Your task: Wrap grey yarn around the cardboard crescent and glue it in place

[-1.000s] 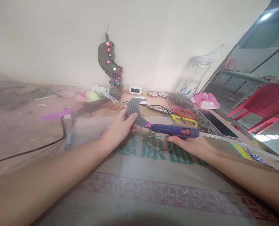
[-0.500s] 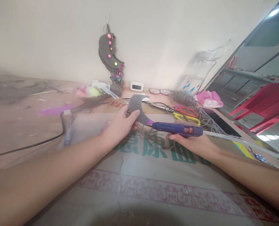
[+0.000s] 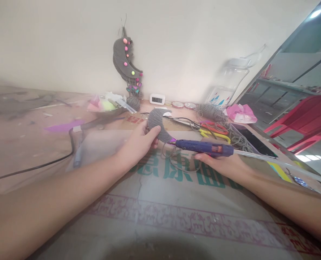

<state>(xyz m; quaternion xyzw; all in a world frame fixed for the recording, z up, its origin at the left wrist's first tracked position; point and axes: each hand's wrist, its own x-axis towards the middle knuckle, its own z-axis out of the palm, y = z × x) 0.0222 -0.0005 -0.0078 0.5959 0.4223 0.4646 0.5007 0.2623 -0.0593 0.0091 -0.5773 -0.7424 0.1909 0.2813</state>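
My left hand (image 3: 146, 139) pinches a crescent wrapped in grey yarn (image 3: 157, 121), thumb on its front face. A small purple tip shows bare at the crescent's lower right end. My right hand (image 3: 217, 162) grips a dark blue glue gun (image 3: 203, 147), its fingers mostly hidden behind the body. The nozzle points left, at or very close to the purple tip; I cannot tell whether they touch. A clear glue stick (image 3: 257, 157) juts from the back of the gun. Loose grey yarn (image 3: 186, 170) curls below the crescent.
Behind my hands lie yellow-handled scissors (image 3: 217, 135), a grey yarn ball (image 3: 210, 112) and a white digital clock (image 3: 157, 99). A decorated crescent (image 3: 124, 59) hangs on the wall. A black cord (image 3: 73, 144) crosses the left side. A phone (image 3: 254, 140) rests at right, near a red chair (image 3: 306, 117).
Hardly anything differs. The glue gun's nozzle sits a touch farther right of the purple tip, and both hands keep their holds.
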